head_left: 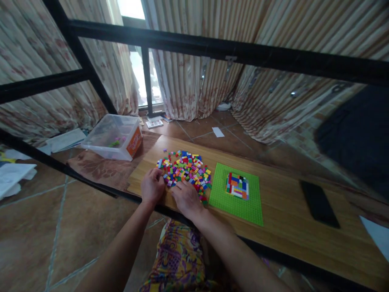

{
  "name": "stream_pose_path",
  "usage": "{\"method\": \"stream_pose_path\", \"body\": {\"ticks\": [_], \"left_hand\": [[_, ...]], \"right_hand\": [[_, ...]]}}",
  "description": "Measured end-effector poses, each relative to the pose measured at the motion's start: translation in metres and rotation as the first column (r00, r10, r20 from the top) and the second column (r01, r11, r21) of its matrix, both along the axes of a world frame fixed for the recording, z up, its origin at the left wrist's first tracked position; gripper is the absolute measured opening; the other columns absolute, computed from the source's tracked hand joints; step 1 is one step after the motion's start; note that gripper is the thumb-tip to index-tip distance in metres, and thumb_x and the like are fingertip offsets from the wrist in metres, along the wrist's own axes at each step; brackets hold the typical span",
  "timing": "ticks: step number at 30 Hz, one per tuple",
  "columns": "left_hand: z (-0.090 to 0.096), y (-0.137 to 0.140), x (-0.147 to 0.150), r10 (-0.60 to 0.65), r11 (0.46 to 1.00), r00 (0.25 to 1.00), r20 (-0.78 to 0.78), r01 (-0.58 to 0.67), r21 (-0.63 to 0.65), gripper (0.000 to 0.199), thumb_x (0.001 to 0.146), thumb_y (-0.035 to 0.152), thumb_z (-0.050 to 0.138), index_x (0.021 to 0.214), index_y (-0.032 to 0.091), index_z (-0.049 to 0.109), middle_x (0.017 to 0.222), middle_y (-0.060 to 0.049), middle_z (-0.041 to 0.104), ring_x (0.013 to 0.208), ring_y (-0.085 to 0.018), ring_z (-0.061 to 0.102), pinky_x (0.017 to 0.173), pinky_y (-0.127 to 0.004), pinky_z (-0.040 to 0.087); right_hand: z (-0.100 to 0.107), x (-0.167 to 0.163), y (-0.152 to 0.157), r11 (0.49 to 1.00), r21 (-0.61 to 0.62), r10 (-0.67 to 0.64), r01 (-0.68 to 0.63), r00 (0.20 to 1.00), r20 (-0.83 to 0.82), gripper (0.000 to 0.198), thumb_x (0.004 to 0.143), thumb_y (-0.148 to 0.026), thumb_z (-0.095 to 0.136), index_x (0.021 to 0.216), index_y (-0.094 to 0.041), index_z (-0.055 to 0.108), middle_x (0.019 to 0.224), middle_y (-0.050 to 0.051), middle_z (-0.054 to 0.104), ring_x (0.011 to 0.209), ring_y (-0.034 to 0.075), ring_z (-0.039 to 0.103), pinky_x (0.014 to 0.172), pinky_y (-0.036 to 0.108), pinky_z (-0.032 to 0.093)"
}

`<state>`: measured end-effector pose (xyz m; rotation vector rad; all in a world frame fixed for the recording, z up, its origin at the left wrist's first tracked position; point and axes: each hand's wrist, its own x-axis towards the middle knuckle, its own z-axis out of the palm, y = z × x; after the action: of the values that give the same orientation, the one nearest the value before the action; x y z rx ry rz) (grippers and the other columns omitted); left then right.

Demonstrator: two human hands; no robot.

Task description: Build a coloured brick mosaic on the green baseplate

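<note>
A heap of small multicoloured toy bricks (185, 167) lies spread over the wooden tabletop. At its left front edge is my left hand (152, 186), closed with the fingers curled together; whatever they pinch is hidden. My right hand (187, 198) rests at the near side of the heap, its fingers bent down and drawn together among the bricks, the tips out of sight. To the right of the heap lies a green studded baseplate (217, 198). A flat patch of joined bricks (238, 186) in mixed colours sits on its middle.
A dark phone-like slab (319, 203) lies on the tabletop (282, 211) to the right. Left on the floor stands a clear plastic box (106, 138) with a few pieces inside. Black metal bars (194, 42) cross in front, with curtains behind. White paper (377, 235) is at far right.
</note>
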<state>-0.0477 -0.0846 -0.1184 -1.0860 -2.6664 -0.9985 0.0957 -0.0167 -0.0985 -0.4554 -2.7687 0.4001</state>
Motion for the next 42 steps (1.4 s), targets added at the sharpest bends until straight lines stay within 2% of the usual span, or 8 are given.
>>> {"method": "stream_pose_path", "body": {"ticks": [4, 9, 16, 21, 31, 34, 39, 42], "left_hand": [[0.001, 0.0, -0.001, -0.016, 1.0, 1.0, -0.013, 0.016, 0.008, 0.013, 0.08, 0.019, 0.051, 0.083, 0.021, 0.063, 0.09, -0.004, 0.066, 0.085, -0.02, 0.061, 0.073, -0.029, 0.044], [0.001, 0.0, -0.001, -0.009, 1.0, 1.0, -0.018, 0.009, -0.004, 0.013, 0.08, 0.021, 0.051, 0.083, 0.022, 0.064, 0.091, -0.004, 0.066, 0.083, -0.02, 0.061, 0.071, -0.029, 0.043], [0.002, 0.001, -0.002, 0.004, 1.0, 0.999, -0.037, -0.005, -0.028, 0.014, 0.081, 0.023, 0.051, 0.085, 0.021, 0.065, 0.092, -0.004, 0.066, 0.083, -0.021, 0.061, 0.069, -0.03, 0.043], [0.006, 0.002, -0.001, 0.01, 0.998, 0.999, -0.038, -0.013, -0.054, 0.015, 0.081, 0.025, 0.05, 0.085, 0.021, 0.065, 0.091, -0.005, 0.066, 0.083, -0.022, 0.061, 0.067, -0.031, 0.043], [0.007, 0.002, -0.001, 0.018, 0.998, 0.999, -0.035, -0.02, -0.057, 0.015, 0.08, 0.025, 0.052, 0.085, 0.021, 0.065, 0.091, -0.005, 0.066, 0.081, -0.021, 0.061, 0.067, -0.03, 0.043], [0.006, 0.002, -0.001, 0.011, 0.999, 0.999, -0.034, -0.013, -0.051, 0.015, 0.081, 0.025, 0.052, 0.086, 0.021, 0.065, 0.092, -0.005, 0.066, 0.081, -0.021, 0.061, 0.068, -0.03, 0.043], [0.005, 0.002, -0.001, 0.01, 0.998, 0.999, -0.034, -0.012, -0.054, 0.016, 0.082, 0.026, 0.051, 0.087, 0.021, 0.065, 0.094, -0.005, 0.067, 0.082, -0.021, 0.061, 0.067, -0.031, 0.043], [0.005, 0.002, -0.001, 0.019, 0.998, 0.999, -0.039, -0.021, -0.053, 0.016, 0.081, 0.026, 0.052, 0.087, 0.021, 0.066, 0.094, -0.005, 0.067, 0.082, -0.021, 0.061, 0.068, -0.031, 0.043]], "right_hand": [[0.013, 0.021, 0.0, 0.978, -0.198, -0.1, 0.072, 0.985, -0.14, 0.018, 0.093, -0.02, 0.048, 0.087, -0.021, 0.066, 0.084, 0.004, 0.065, 0.083, 0.018, 0.056, 0.078, 0.029, 0.043], [0.027, 0.081, 0.02, 0.823, -0.513, -0.422, 0.246, 0.868, -0.262, 0.016, 0.091, -0.027, 0.052, 0.088, -0.023, 0.068, 0.087, 0.001, 0.069, 0.082, 0.016, 0.061, 0.076, 0.029, 0.046], [0.005, 0.17, 0.092, 0.621, -0.564, -0.762, 0.544, 0.587, -0.272, 0.024, 0.081, -0.043, 0.061, 0.082, -0.021, 0.072, 0.088, 0.005, 0.068, 0.078, 0.019, 0.06, 0.074, 0.034, 0.046], [-0.002, 0.181, 0.122, 0.613, -0.537, -0.781, 0.579, 0.547, -0.301, 0.026, 0.076, -0.046, 0.063, 0.079, -0.022, 0.074, 0.091, 0.006, 0.066, 0.088, 0.022, 0.06, 0.078, 0.037, 0.046], [-0.017, 0.173, 0.138, 0.601, -0.585, -0.784, 0.545, 0.544, -0.298, 0.026, 0.071, -0.046, 0.067, 0.079, -0.022, 0.074, 0.089, 0.006, 0.069, 0.089, 0.021, 0.061, 0.084, 0.039, 0.046], [-0.022, 0.175, 0.144, 0.566, -0.613, -0.802, 0.551, 0.538, -0.258, 0.033, 0.067, -0.048, 0.07, 0.084, -0.021, 0.074, 0.091, 0.007, 0.07, 0.084, 0.021, 0.061, 0.081, 0.039, 0.047], [-0.023, 0.176, 0.155, 0.464, -0.753, -0.82, 0.466, 0.548, -0.166, 0.042, 0.056, -0.046, 0.078, 0.089, -0.019, 0.074, 0.088, 0.007, 0.073, 0.077, 0.021, 0.064, 0.075, 0.038, 0.05], [-0.021, 0.176, 0.16, 0.439, -0.79, -0.808, 0.428, 0.572, -0.139, 0.043, 0.053, -0.046, 0.079, 0.085, -0.019, 0.074, 0.082, 0.006, 0.074, 0.073, 0.021, 0.066, 0.071, 0.038, 0.052]]}}
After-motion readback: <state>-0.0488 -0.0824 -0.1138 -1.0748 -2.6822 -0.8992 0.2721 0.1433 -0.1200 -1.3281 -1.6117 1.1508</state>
